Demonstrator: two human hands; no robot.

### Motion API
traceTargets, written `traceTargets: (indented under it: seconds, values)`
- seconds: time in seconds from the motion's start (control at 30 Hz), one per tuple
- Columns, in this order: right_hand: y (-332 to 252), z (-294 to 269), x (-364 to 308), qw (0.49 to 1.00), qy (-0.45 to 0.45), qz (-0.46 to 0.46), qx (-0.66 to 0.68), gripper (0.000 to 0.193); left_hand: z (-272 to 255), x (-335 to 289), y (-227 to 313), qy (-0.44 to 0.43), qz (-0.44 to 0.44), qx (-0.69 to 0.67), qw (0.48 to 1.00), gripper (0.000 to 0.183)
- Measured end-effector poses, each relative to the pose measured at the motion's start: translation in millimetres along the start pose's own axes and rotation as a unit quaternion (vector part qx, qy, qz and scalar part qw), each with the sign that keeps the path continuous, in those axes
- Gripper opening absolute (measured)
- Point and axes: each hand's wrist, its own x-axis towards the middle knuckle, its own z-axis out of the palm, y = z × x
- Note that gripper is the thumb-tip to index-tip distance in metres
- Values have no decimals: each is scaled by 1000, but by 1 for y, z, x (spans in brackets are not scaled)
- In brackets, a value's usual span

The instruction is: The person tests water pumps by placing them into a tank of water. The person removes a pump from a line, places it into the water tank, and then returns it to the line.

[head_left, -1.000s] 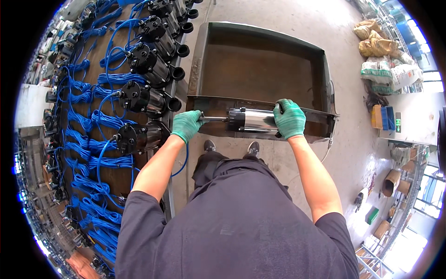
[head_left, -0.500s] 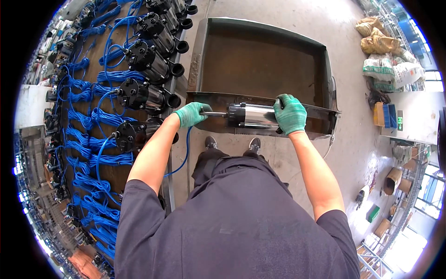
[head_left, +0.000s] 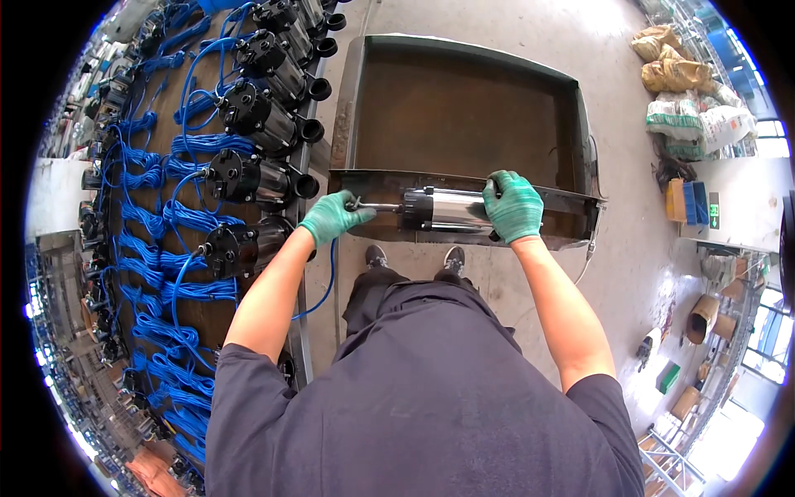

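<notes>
1. Your shiny cylinder [head_left: 451,209] lies on its side just above the middle of the frame, over the near edge of a big brown tub [head_left: 342,124].
2. Your right hand [head_left: 515,207], in a green glove, is bent over the cylinder's right end and has hold of it.
3. Your left hand [head_left: 335,217], in a green glove too, is at the left tip of the thin rod [head_left: 383,207] that sticks out of the cylinder. Its fingers are partly curled, but I cannot tell if they are closed on the rod.
4. Black and silver pumps [head_left: 252,178] stand in a row at the upper left, with bundles of blue cord [head_left: 203,290] beside them.
5. Full sacks [head_left: 675,120] sit at the upper right.
</notes>
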Motion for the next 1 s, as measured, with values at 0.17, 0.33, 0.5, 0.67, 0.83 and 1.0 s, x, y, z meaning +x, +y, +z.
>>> traceTargets:
  seconds: [0.17, 0.33, 0.5, 0.67, 0.83, 1.0]
  values:
    - [-1, 1, -1, 1000, 5, -4, 3, 12, 13, 6, -12, -80, -205, -439, 871, 30]
    - [-5, 2, -2, 1000, 4, -9, 4, 13, 34, 2, -26, -18, -99, -483, 870, 14]
    - [3, -5, -4, 1000, -10, 13, -12, 17, 42, 4, -9, 39, -57, -428, 901, 18]
    - [12, -24, -5, 994, -42, 29, 94, 26, 48, -3, -30, 105, -41, -403, 908, 29]
    - [149, -32, -57, 950, 186, 216, 131, 25, 51, -31, -34, 253, -39, -369, 894, 32]
    - [314, -6, -162, 844, 110, 521, 67, 42, 78, -58, -39, 265, -44, -364, 892, 27]
